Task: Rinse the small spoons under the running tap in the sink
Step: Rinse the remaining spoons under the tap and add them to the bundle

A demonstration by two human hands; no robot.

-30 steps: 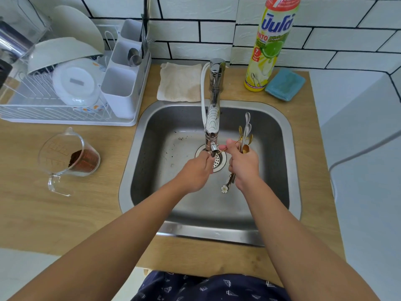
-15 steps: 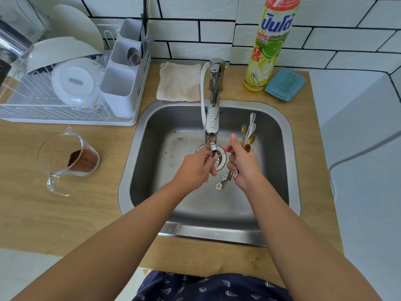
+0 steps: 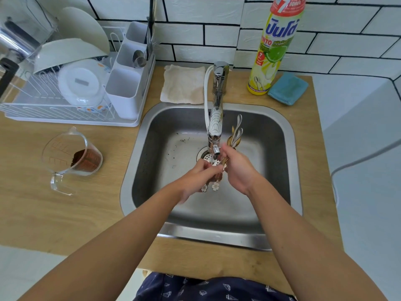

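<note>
Head view: just below the tap [image 3: 217,118] spout, right hand [image 3: 239,170] fingers closed around small spoons [image 3: 235,135]; bowls point away beyond the spout, flower-ended handles toward the person; left hand [image 3: 200,178] fingers curled onto the handles.

Views: one only, a wide-angle camera worn on the person's head.
Facing: forward and steeply down onto the square stainless steel sink [image 3: 288,148] set in the pale wooden countertop [image 3: 54,213].
Nearness: close, at arm's length; both forearms run in from the bottom edge.
Reach: white tiled wall [image 3: 195,22] at top.
Distortion: straight lines bow toward the edges.
</note>
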